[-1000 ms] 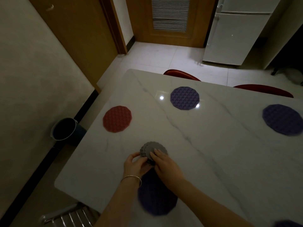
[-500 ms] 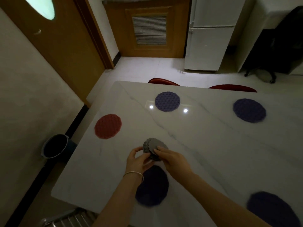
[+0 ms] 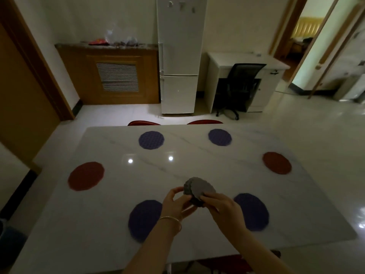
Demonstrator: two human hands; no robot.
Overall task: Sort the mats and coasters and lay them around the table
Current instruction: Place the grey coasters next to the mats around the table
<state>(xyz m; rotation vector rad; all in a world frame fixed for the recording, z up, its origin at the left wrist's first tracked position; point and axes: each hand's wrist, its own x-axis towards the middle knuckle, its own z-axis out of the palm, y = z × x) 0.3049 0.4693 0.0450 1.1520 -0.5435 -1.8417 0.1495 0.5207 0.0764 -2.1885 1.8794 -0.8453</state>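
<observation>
A stack of grey scalloped coasters (image 3: 198, 187) is held above the white marble table (image 3: 197, 169), near its front middle. My left hand (image 3: 176, 203) grips the stack from the left and below, and my right hand (image 3: 221, 205) pinches its right edge. Round mats lie around the table: purple mats at the back left (image 3: 151, 140), back right (image 3: 219, 137), front left (image 3: 143, 219) and front right (image 3: 253, 211), a red mat at the left end (image 3: 86, 176) and a red mat at the right end (image 3: 277, 162).
Two red chair backs (image 3: 143, 123) stand at the table's far edge. Behind are a white fridge (image 3: 180, 56), a wooden cabinet (image 3: 116, 76), and a white desk with a black office chair (image 3: 240, 86). A wooden door (image 3: 19, 86) is at the left.
The view has swung up and to the right, bringing the whole table and room into sight. Both hands have lifted the coaster stack slightly and still hold it.
</observation>
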